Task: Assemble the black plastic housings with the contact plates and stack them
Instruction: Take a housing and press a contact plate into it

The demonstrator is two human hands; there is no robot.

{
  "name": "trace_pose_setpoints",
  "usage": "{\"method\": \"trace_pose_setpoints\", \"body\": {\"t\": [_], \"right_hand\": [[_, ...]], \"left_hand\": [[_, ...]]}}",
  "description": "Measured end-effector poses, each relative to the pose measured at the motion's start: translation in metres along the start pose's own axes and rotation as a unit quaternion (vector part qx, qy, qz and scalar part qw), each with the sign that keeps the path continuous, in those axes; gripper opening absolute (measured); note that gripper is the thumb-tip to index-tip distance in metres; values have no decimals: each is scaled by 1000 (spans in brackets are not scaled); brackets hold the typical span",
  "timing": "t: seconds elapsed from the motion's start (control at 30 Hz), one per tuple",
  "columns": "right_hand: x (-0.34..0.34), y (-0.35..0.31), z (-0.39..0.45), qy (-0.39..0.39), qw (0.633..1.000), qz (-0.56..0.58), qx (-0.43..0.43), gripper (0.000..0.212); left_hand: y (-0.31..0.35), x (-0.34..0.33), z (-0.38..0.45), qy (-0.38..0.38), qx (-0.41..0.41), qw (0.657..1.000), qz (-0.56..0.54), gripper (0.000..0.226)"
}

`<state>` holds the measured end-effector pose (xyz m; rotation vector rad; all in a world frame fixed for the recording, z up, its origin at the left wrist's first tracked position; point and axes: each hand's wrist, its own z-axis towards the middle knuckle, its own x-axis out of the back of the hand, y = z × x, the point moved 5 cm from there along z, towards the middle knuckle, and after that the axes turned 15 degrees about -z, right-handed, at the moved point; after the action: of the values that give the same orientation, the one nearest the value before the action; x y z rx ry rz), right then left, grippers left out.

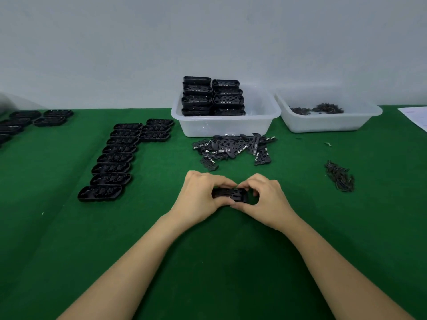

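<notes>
**Seating a plate into a housing, both hands on the part**

Head view: the left hand (201, 195) and right hand (265, 199) meet at mid-table, each with fingers and thumb curled round one black housing (230, 195) held just above the green cloth (231, 262). The left grips its near-left end; the right pinches its right end. A plate appears to lie in the housing, though the fingers hide most of it.

To do this well, I would keep the housing level, line the plate's cut-outs over the moulded posts, then press evenly with both thumbs rather than at one corner, so the plate seats flat and does not spring out. Check the metal contacts sit down before stacking.

Loose plates (233, 147) lie heaped just beyond the hands. Empty housings (115, 158) stand in a row to the left, with more (34, 118) at the far left edge. Finished stacks (212, 95) fill a white bin (225, 128); a second bin (328, 121) to its right holds small dark parts. Another small pile (339, 176) rests at right, and paper (413, 116) at the far right edge.

The cloth covers the whole table, backed by a plain pale wall (208, 31).
</notes>
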<state>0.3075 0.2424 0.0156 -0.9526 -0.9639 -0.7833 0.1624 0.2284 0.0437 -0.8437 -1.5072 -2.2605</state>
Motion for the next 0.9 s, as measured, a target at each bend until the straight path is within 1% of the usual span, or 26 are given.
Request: {"method": "trace_pose_setpoints", "body": {"t": [0.07, 0.17, 0.2, 0.27, 0.33, 0.43, 0.5, 0.63, 0.8, 0.9], "right_hand": [[0, 0, 0, -1, 1000, -2, -1, 38], [-1, 0, 1, -4, 1000, -5, -2, 38], [-1, 0, 1, -6, 1000, -7, -2, 39], [0, 0, 1, -10, 1000, -7, -4, 40], [0, 0, 1, -13, 1000, -6, -8, 39], [1, -1, 1, -17, 1000, -10, -6, 38], [1, -2, 1, -18, 1000, -11, -3, 37], [1, -2, 0, -21, 1000, -8, 6, 39], [1, -2, 0, -27, 1000, 0, 16, 39], [2, -2, -1, -52, 998, 29, 24, 38]], "left_hand": [[-3, -2, -4, 3, -2, 1000, -23, 40], [-8, 3, -13, 34, -21, 999, 12, 49], [-10, 9, -17, 54, -27, 998, 26, 47], [-13, 18, -27, 84, -54, 993, 55, 35], [-13, 20, -37, 93, -80, 988, 91, 24], [-11, 15, -42, 102, -73, 987, 95, 17], [-9, 11, -40, 101, -65, 989, 83, 16], [-15, 9, -38, 80, -75, 989, 103, 17], [-20, 11, -39, 57, -65, 992, 95, 24], [-21, 10, -39, 42, -58, 995, 71, 24]]}}
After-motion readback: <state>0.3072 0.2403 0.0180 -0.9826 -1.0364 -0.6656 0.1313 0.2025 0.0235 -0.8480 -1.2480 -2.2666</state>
